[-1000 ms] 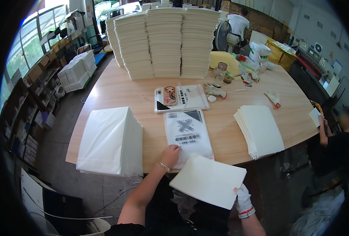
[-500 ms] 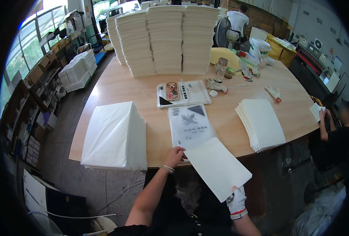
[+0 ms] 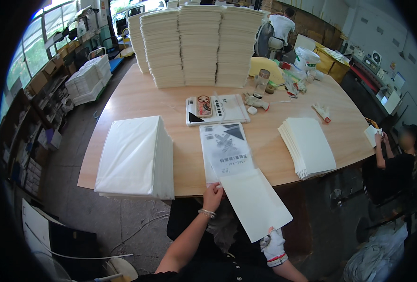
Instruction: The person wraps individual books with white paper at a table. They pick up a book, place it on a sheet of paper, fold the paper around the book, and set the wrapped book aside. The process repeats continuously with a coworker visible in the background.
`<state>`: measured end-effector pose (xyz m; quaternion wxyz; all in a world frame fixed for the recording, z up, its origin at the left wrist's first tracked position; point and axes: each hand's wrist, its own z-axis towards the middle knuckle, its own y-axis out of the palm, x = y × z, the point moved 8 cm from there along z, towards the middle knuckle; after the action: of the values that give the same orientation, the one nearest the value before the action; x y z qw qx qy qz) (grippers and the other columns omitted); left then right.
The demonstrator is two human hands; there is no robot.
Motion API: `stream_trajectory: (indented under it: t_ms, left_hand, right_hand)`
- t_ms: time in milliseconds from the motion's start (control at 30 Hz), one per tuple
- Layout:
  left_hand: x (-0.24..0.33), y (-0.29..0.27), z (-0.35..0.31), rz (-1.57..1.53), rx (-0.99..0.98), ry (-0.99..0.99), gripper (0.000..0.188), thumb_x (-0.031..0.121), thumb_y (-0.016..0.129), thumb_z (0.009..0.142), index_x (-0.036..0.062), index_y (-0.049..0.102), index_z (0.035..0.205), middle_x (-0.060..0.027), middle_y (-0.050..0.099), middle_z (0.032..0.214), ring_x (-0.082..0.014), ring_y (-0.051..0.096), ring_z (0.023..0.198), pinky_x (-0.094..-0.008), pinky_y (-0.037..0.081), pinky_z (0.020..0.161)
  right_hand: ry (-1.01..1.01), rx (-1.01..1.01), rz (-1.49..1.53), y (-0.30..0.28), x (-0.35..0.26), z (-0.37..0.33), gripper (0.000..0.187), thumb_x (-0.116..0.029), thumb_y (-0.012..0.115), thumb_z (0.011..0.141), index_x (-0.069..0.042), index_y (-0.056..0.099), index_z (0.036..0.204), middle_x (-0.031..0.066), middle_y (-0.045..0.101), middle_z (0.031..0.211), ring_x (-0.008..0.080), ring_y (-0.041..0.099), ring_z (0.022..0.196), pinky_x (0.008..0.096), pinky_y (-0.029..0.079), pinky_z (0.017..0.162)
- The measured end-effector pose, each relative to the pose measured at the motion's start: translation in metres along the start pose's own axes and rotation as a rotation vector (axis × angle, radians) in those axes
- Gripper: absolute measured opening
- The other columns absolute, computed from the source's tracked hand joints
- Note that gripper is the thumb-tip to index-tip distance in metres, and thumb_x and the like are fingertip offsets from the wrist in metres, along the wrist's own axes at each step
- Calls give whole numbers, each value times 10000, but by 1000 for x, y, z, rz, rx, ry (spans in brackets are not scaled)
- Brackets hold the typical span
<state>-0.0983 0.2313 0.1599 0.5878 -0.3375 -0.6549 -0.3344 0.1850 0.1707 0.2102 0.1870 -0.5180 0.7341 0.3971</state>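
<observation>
My left hand (image 3: 212,196) grips the near left corner of a blank white sheet (image 3: 254,203), by the wooden table's front edge. My right hand (image 3: 273,242), in a white glove, holds the same sheet at its near end, so the sheet slants off the table toward my body. Its far end overlaps a printed leaflet in a clear bag (image 3: 225,149) that lies flat on the table (image 3: 138,101) in front of me.
A thick white stack (image 3: 135,157) lies left of the leaflet and a fanned stack of white sheets (image 3: 308,145) to the right. Tall paper piles (image 3: 196,44) stand at the back, with a flat package (image 3: 216,109), a jar and clutter. A person (image 3: 395,162) sits at the right.
The white sheet has swung from lying across my lap to pointing away from me, its far end now reaching the leaflet. My left hand slid down from the leaflet's edge to the sheet's corner.
</observation>
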Motion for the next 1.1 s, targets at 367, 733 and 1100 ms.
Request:
stream_trajectory:
  t_ms: [367,733,1100]
  left_hand:
    - [-82,79,-46,273,-334,106,364,194,537,789,2,460,1087,-149,539,1035,-261,509,967,-338,402,830]
    - [-89,61,-64,423,-470,-137,253,205,490,808,-2,566,932,-161,591,948,-238,556,898,-344,442,749]
    - [-16,12,-65,-5,-146,-4,695,34,541,719,-28,159,1296,-184,327,1260,-253,381,1125,-342,333,921]
  right_hand:
    - [132,-77,54,2,41,-21,79,-216,418,893,-154,435,940,7,477,721,104,466,544,261,394,490]
    - [-26,-466,283,99,36,115,147,-136,408,877,-29,477,951,154,540,866,286,590,818,376,499,713]
    - [-504,-107,-1627,60,-57,141,245,-238,437,762,-81,474,946,195,540,911,379,519,834,467,417,708]
